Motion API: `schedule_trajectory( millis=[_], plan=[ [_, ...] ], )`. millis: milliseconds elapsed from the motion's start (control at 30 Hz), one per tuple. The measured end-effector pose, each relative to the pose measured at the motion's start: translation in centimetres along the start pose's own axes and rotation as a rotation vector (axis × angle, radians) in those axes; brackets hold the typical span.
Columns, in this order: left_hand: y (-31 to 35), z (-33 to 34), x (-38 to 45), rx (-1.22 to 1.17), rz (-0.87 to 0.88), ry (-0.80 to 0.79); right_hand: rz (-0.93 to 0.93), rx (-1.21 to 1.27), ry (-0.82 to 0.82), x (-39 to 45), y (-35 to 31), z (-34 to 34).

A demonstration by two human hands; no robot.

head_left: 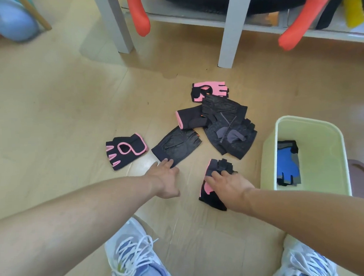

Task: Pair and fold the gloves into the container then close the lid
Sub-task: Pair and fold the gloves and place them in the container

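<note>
The near corner of a black glove point(176, 146) on the floor point(50, 114) is touched by the left hand point(167, 180), fingers straight. A pink-and-black glove point(215, 184) beside the container point(305, 126) is pressed by the right hand point(231, 185), fingers spread flat.

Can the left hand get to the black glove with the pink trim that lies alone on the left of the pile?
Probably yes. The left hand touches a black glove, and the pink-trimmed glove lies just beyond it on bare floor, uncovered.
</note>
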State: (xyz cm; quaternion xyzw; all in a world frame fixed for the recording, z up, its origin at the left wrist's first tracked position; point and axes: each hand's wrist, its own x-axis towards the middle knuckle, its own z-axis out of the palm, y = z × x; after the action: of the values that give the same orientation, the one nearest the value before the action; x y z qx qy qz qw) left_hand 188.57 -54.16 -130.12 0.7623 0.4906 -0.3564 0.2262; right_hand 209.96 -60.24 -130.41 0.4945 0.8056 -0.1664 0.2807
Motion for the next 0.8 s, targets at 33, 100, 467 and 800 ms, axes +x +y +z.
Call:
schedule_trajectory(
  millis=[33,100,467,800],
  plan=[
    [0.0,0.3,-0.3,0.050,0.019,0.056,-0.016,-0.063,0.001,-0.1,-0.2,0.3],
    [0.2,0.8,-0.8,0.114,0.052,0.138,-0.024,-0.142,-0.031,-0.7,-0.4,1.0],
    [0.4,5.0,-2.1,0.119,0.027,0.115,0.185,-0.164,-0.063,-0.6,2.2,1.0],
    [-0.4,2.4,-0.5,0.038,-0.104,0.358,0.196,-0.303,-0.036,-0.8,5.5,0.8]
  ],
)
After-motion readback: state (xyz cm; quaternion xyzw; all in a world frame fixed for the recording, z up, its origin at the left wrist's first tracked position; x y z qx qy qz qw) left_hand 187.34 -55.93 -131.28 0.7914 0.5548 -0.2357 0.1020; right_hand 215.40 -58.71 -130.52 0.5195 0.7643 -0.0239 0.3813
